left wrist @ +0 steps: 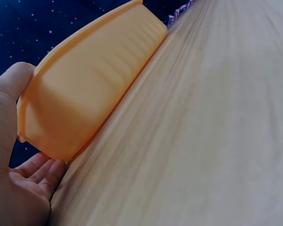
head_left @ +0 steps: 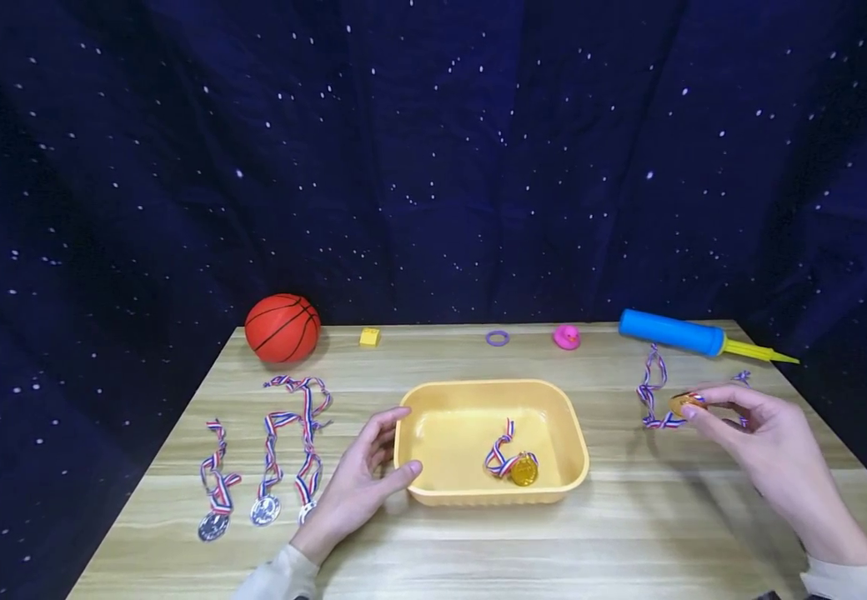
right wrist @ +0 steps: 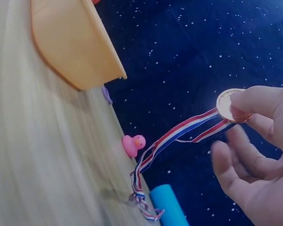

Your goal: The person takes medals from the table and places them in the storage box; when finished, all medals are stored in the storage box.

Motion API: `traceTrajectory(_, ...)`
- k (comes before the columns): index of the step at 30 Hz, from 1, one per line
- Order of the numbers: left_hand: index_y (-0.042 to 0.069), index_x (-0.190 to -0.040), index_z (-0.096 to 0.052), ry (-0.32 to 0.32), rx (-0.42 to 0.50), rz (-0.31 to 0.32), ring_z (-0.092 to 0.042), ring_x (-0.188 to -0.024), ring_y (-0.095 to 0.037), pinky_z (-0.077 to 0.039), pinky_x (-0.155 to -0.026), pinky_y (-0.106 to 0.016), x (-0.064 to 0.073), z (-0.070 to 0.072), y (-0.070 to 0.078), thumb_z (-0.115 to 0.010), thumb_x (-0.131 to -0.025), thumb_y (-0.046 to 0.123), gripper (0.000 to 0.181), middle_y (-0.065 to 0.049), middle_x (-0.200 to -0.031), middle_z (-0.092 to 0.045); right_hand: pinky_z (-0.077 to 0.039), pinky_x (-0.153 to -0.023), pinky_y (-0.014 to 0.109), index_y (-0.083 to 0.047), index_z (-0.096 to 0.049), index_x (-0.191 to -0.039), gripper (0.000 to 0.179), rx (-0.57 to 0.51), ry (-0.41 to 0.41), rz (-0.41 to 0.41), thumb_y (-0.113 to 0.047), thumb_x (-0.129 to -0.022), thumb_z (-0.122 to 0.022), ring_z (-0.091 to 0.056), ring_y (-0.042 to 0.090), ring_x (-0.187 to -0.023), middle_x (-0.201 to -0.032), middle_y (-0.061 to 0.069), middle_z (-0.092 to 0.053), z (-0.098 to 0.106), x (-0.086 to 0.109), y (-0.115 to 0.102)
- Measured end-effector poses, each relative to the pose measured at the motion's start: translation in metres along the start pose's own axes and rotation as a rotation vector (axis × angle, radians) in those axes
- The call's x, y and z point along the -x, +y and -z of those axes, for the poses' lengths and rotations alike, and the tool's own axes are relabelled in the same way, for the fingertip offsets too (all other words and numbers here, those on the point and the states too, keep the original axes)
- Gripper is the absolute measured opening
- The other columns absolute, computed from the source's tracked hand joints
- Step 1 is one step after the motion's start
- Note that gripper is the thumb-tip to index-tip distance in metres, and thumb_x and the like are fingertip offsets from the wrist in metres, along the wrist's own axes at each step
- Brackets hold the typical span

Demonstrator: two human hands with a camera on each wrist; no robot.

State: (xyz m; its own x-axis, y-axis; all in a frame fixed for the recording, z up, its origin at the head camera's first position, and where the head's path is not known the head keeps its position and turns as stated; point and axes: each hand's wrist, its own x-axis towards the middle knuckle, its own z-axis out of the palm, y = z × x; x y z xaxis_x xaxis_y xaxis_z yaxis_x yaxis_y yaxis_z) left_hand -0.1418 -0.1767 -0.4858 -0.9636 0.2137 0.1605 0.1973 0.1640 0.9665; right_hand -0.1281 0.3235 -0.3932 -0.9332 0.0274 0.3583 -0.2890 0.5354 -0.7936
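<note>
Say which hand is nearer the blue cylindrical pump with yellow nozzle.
Right: right hand is close in front of the pump; left hand is far to its left, holding the yellow plastic rectangular tray.

Round bronze-toned medal (right wrist: 225, 104) with trailing striped ribbon (right wrist: 173, 133), pinched aloft at 3 o'clock of upright yellow basin (head_left: 478, 498), gripped at 9 o'clock.

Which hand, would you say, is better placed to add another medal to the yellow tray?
Probably the right: the right hand pinches a medal by its disc, while the left hand holds the left end of the yellow tray.
</note>
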Motion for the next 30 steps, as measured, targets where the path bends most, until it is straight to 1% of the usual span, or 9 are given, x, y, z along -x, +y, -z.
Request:
traceTrajectory(2, 0.024, -0.162, -0.05, -0.002, -0.001, 0.004, -0.05, -0.156, -0.035, -0.044, -0.125, -0.032, 0.0, 0.0, 0.0, -0.089, -0.095, 0.014, 0.078, -0.009, -0.173, -0.047, -0.058, -0.074, 0.014, -0.003, -0.081, -0.119, 0.016, -0.032, -0.02, 0.008, -0.007, -0.103, -0.081, -0.075, -0.002, -0.091, -0.112, -0.018, -0.082, -0.001, -0.004, -0.001)
traceTrajectory(5, 0.025, -0.162, -0.05, -0.001, -0.007, 0.005, -0.049, -0.157, -0.034, -0.043, -0.125, -0.032, 0.0, -0.001, 0.0, -0.089, -0.095, 0.015, 0.078, -0.008, -0.173, -0.046, -0.064, -0.076, 0.018, 0.0, -0.078, -0.119, 0.015, -0.117, -0.065, -0.011, -0.002, -0.104, -0.077, -0.081, 0.007, -0.084, -0.104, -0.01, -0.085, -0.005, -0.011, -0.003)
traceTrajectory(10, 0.025, -0.162, -0.051, 0.003, -0.007, -0.001, -0.05, -0.156, -0.034, -0.044, -0.125, -0.032, 0.0, 0.0, 0.0, -0.089, -0.095, 0.015, 0.078, -0.008, -0.172, -0.047, -0.066, -0.075, 0.023, 0.0, -0.077, -0.12, 0.015, -0.189, -0.093, -0.047, -0.004, -0.106, -0.076, -0.083, 0.013, -0.081, -0.101, -0.004, -0.086, -0.011, -0.02, -0.01)
traceTrajectory(13, 0.025, -0.162, -0.051, 0.001, -0.007, -0.002, -0.05, -0.156, -0.034, -0.045, -0.125, -0.032, 0.0, 0.0, 0.0, -0.089, -0.095, 0.015, 0.077, -0.008, -0.172, -0.048, -0.067, -0.075, 0.025, 0.002, -0.076, -0.121, 0.017, -0.188, -0.095, -0.035, -0.006, -0.106, -0.076, -0.083, 0.015, -0.081, -0.102, -0.005, -0.086, -0.015, -0.026, -0.017)
traceTrajectory(18, 0.026, -0.162, -0.051, 0.0, -0.003, -0.005, -0.051, -0.155, -0.034, -0.045, -0.124, -0.032, 0.0, 0.0, 0.0, -0.089, -0.095, 0.015, 0.077, -0.011, -0.171, -0.049, -0.066, -0.073, 0.023, 0.003, -0.075, -0.122, 0.02, -0.152, -0.083, -0.002, -0.01, -0.106, -0.078, -0.082, 0.014, -0.08, -0.104, -0.009, -0.085, -0.021, -0.036, -0.033)
traceTrajectory(21, 0.026, -0.162, -0.051, -0.002, -0.003, -0.008, -0.051, -0.155, -0.035, -0.046, -0.124, -0.032, 0.0, 0.0, 0.0, -0.089, -0.095, 0.015, 0.077, -0.012, -0.171, -0.049, -0.064, -0.073, 0.019, 0.0, -0.077, -0.121, 0.022, -0.144, -0.068, -0.003, -0.013, -0.105, -0.08, -0.082, 0.013, -0.08, -0.104, -0.008, -0.085, -0.024, -0.041, -0.042)
traceTrajectory(23, 0.026, -0.162, -0.051, -0.002, -0.005, -0.006, -0.051, -0.155, -0.035, -0.046, -0.124, -0.032, 0.0, 0.0, -0.001, -0.089, -0.095, 0.015, 0.077, -0.011, -0.171, -0.049, -0.064, -0.073, 0.02, 0.0, -0.077, -0.121, 0.022, -0.151, -0.064, 0.005, -0.015, -0.105, -0.08, -0.082, 0.013, -0.08, -0.104, -0.005, -0.085, -0.026, -0.045, -0.049)
traceTrajectory(28, 0.026, -0.162, -0.051, -0.001, -0.011, -0.001, -0.052, -0.154, -0.034, -0.045, -0.125, -0.034, 0.0, 0.0, -0.002, -0.089, -0.095, 0.016, 0.078, -0.01, -0.171, -0.049, -0.065, -0.073, 0.022, 0.002, -0.078, -0.121, 0.022, -0.18, -0.042, 0.047, -0.013, -0.104, -0.081, -0.081, 0.013, -0.078, -0.102, -0.002, -0.085, -0.03, -0.055, -0.069)
traceTrajectory(30, 0.026, -0.162, -0.051, 0.002, -0.015, -0.001, -0.052, -0.154, -0.034, -0.045, -0.125, -0.034, 0.0, 0.001, -0.002, -0.089, -0.095, 0.016, 0.078, -0.011, -0.17, -0.05, -0.064, -0.072, 0.022, 0.0, -0.079, -0.122, 0.022, -0.176, -0.023, 0.064, -0.012, -0.104, -0.081, -0.08, 0.013, -0.077, -0.1, -0.001, -0.085, -0.032, -0.06, -0.078)
